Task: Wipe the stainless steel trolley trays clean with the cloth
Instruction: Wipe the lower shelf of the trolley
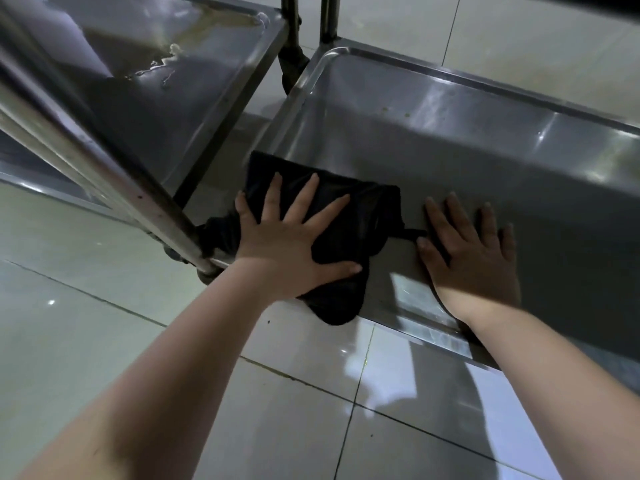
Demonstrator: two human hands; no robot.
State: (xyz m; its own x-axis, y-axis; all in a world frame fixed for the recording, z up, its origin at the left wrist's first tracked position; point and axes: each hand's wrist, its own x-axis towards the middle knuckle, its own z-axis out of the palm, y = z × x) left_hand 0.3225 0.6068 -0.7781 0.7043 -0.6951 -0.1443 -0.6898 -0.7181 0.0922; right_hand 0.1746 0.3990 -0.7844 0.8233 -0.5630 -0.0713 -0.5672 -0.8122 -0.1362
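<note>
Left hand (294, 244): fingers spread, palm pressing the black cloth (367, 209) flat.
Right hand (474, 251): spread flat on bare steel just beside the cloth, holding nothing.
Cloth: under the left hand at the trolley tray's (450, 143) near corner, one end overhanging the rim.
Risk, slip: the overhang could drag it onto the floor (104, 341).
Risk, missed dirt: specks (384, 110) beyond the fingertips; smeared second tray (156, 98) left of the left hand.

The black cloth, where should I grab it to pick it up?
Pinch the bunched end of the cloth that hangs over the near rim of the tray, coming from the near side. The rest lies flat under the left hand, with nothing to get fingers round.
</note>
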